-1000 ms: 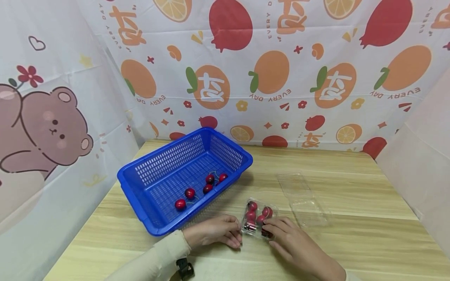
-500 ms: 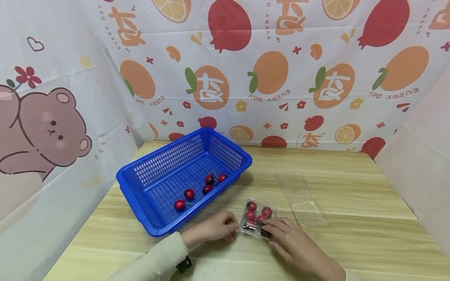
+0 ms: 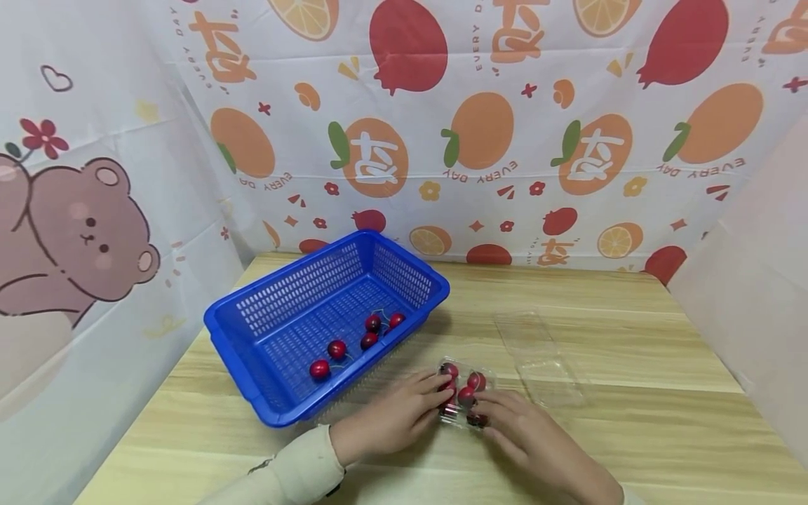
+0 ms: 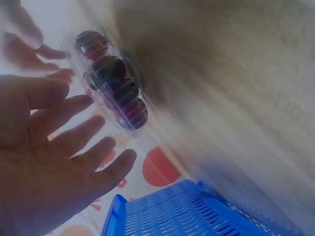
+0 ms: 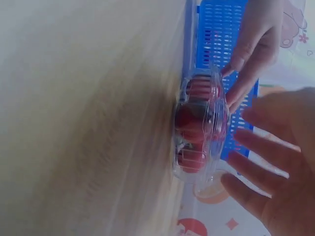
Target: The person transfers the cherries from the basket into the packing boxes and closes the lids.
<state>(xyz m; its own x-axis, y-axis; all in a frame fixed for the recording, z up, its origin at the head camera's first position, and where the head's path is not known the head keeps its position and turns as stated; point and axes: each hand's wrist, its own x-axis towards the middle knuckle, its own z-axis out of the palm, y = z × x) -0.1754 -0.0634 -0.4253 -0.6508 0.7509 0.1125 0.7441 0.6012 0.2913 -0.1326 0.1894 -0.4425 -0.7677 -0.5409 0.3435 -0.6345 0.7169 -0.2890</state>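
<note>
Now, the scene in lines:
Left hand: the left hand (image 3: 394,414) lies at the near left side of the clear cherry tray (image 3: 465,396), fingers straight and spread, tips reaching over its left edge; it grips nothing
Right hand: the right hand (image 3: 536,442) rests at the tray's near right side, fingers loosely extended and touching its edge; nothing is held in it
Tray: it sits on the worktop (image 3: 631,337), just right of the blue basket (image 3: 265,337), holding several red cherries (image 3: 476,381)
Basket: five more cherries lie loose on its slotted floor (image 3: 337,348)
Doing it well: judging by the thin plastic, steadying the tray from both sides with light, even pressure would keep it from sliding or tipping; lifting a cherry by a gentle pinch would spare the fruit
Surface: pale wood-grain worktop, with a clear lid (image 3: 539,358) lying beside the tray, to its right
Room: cloth printed with oranges and pomegranates at the back, a bear print on the left
</note>
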